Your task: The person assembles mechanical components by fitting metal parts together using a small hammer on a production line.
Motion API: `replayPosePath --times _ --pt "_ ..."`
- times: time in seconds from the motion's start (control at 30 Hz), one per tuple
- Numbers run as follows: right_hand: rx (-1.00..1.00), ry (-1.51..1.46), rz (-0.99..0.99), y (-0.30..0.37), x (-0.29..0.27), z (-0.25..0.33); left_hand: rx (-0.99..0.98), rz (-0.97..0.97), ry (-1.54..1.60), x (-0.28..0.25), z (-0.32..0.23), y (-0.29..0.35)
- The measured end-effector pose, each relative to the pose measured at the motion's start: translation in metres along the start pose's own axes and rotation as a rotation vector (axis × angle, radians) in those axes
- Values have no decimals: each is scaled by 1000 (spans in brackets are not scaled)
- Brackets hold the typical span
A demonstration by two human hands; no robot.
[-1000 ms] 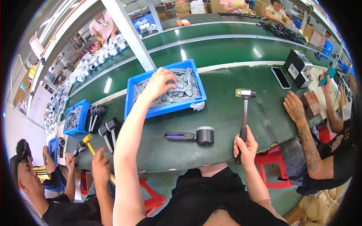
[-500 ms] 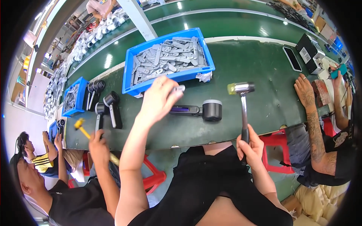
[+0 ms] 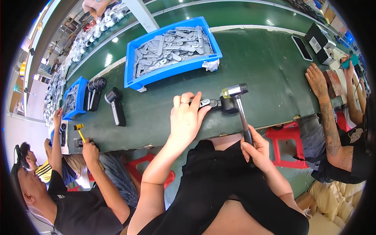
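A black device with a round head (image 3: 228,105) lies on the green table in front of me, its handle pointing left. My left hand (image 3: 185,117) is over that handle, thumb and fingers closed around a small grey plastic strip (image 3: 205,102) set along it. The hand hides most of the handle. In my right hand (image 3: 255,148) is a mallet (image 3: 241,109), gripped by its black handle. The mallet's head, with one clear yellowish face and one black face, is raised near the device's round head and partly covers it from view.
Beyond my hands stands a blue bin (image 3: 172,76) full of grey strips. More black devices (image 3: 115,105) and a smaller blue bin (image 3: 81,100) are at left, near a co-worker with a yellow hammer (image 3: 81,132). At right are a phone (image 3: 302,48), a black box (image 3: 319,44) and a co-worker's arm.
My left hand came down from near the blue bin to the device's handle with the grey strip. The mallet moved left, over the device. The left co-worker's hammer moved down and left.
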State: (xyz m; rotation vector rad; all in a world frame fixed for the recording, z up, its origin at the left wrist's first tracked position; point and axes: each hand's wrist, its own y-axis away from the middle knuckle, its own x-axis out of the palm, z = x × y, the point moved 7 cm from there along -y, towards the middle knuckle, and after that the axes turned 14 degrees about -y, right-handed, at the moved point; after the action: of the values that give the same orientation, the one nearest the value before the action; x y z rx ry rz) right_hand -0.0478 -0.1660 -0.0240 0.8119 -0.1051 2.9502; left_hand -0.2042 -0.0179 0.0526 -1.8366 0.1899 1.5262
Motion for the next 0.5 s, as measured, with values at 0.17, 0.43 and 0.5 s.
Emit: replayPosePath --times 0.17,0.43,0.5 --pt "-52 28 -49 7 -4 9 11 -100 45 -2 2 -7" --pt "-68 8 -107 16 3 13 120 -94 235 5 1 -7" --pt "-49 43 -105 17 6 15 124 -78 251 4 1 -5"
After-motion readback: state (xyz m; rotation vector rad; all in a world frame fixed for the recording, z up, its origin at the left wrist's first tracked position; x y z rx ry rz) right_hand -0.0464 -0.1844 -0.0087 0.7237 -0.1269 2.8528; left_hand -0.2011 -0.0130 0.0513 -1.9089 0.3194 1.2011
